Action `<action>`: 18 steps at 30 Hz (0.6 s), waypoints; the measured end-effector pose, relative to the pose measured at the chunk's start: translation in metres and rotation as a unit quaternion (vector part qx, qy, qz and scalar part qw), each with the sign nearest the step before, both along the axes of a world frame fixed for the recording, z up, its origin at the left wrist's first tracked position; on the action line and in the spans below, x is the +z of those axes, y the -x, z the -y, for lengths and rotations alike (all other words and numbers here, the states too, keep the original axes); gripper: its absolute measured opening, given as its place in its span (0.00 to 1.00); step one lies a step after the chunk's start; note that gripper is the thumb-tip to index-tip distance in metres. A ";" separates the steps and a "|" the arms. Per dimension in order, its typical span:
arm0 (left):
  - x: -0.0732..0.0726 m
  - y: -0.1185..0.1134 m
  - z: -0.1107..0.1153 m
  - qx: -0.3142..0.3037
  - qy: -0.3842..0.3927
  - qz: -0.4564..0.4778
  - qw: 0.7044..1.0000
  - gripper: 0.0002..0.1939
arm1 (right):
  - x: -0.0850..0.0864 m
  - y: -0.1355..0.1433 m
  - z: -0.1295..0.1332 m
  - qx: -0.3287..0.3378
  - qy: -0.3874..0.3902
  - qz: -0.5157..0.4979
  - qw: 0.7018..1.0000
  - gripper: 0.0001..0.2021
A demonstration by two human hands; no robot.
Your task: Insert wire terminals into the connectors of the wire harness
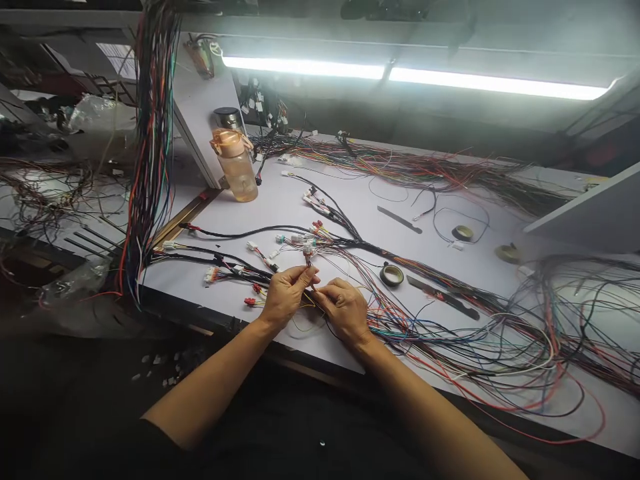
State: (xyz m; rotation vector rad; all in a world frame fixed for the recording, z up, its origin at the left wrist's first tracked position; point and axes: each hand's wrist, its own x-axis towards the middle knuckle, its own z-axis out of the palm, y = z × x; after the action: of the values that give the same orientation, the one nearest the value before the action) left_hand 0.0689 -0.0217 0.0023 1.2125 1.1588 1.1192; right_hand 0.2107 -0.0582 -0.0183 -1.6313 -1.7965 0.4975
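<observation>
My left hand (pixel 287 293) pinches a short bundle of wires just below a white connector (pixel 309 249), which points up and away from me. Close on its right, my right hand (pixel 346 308) is closed with thumb and forefinger on the same wires. The exact wires between the fingertips are too small to make out. Around both hands lies a wire harness (pixel 370 248) with black-wrapped branches. White connectors (pixel 213 274) and a red connector (pixel 250 302) end several branches to the left. Loose coloured wires (pixel 395 320) run off to the right from beneath my right hand.
A tape roll (pixel 391 274) and a dark flat blade-like tool (pixel 443 297) lie to the right. Farther back are another blade-like tool (pixel 399 219) and a second tape roll (pixel 463 233). A bottle (pixel 237 167) stands at back left. Hanging wires (pixel 150 147) drop beside the table's left end.
</observation>
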 end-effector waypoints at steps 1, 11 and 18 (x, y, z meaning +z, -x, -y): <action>0.001 -0.001 0.001 -0.001 -0.006 -0.003 1.000 0.17 | 0.001 0.000 0.000 0.001 0.002 0.000 1.000 0.12; -0.005 0.000 0.001 -0.057 -0.014 0.018 0.998 0.18 | 0.002 0.002 0.000 -0.002 0.022 0.008 1.000 0.14; -0.004 -0.004 -0.003 -0.037 -0.085 -0.041 0.995 0.18 | 0.032 -0.018 -0.006 0.081 0.070 0.000 0.994 0.12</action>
State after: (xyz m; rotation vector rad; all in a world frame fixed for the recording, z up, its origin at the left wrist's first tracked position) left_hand 0.0727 -0.0190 -0.0018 1.4332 1.0864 1.1397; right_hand 0.2290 -0.0522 0.0132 -1.5844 -1.9424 0.7111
